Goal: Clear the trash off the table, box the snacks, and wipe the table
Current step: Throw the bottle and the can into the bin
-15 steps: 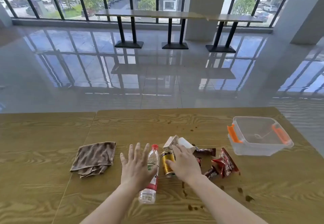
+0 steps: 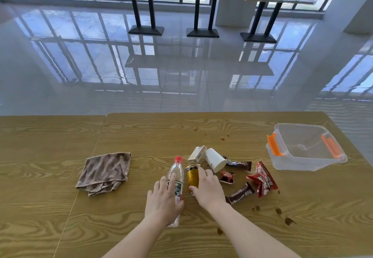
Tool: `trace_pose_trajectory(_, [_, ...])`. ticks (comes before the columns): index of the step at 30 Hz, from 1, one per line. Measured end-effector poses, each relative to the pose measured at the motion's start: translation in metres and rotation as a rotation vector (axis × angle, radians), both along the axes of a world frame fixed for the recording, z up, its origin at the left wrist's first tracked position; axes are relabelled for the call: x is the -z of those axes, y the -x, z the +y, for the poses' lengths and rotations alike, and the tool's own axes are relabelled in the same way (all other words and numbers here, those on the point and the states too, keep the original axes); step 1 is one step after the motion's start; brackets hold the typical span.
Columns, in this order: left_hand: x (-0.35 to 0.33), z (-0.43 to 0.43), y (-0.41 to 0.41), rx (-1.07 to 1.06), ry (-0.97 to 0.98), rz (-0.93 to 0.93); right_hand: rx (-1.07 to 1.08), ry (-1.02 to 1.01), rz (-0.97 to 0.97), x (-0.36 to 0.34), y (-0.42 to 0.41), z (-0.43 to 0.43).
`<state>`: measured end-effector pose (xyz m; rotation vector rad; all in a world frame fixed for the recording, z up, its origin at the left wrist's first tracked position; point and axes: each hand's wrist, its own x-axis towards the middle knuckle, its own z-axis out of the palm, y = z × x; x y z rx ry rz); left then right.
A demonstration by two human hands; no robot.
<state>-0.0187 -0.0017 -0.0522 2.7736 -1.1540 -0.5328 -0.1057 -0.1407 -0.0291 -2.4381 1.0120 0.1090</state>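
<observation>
A clear water bottle (image 2: 176, 168) with a red cap lies on the wooden table (image 2: 201, 128), and my left hand (image 2: 163, 203) closes around its middle. Beside it lies a gold can (image 2: 192, 177), held by my right hand (image 2: 207, 189) with the thumb on its left side and fingers over the top. Behind the can are a small carton (image 2: 197, 153) and a tipped white paper cup (image 2: 215, 159). Snack packets lie to the right: a red bag (image 2: 262, 179), a dark bar (image 2: 241, 194), a small red packet (image 2: 227, 177) and a dark wrapper (image 2: 240, 164).
A brown cloth (image 2: 105, 173) lies crumpled to the left. A clear plastic box (image 2: 292, 162) with orange latches stands open at the right. Brown stains (image 2: 278, 210) dot the table near the front right. Beyond the far edge is shiny floor.
My left hand has dropped from spread fingers onto the bottle and curled around it. My right hand has settled lower on the can. The view has tilted slightly.
</observation>
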Motion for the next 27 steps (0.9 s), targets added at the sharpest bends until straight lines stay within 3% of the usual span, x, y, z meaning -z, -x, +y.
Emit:
trace_pose_trajectory(13, [-0.001, -0.001, -0.002, -0.124, 0.068, 0.105, 0.122, -0.088, -0.028, 0.006, 0.013, -0.003])
trace_pose_trajectory(27, [-0.033, -0.008, 0.020, -0.117, 0.260, 0.018, 0.110, -0.027, -0.183, -0.017, 0.053, -0.016])
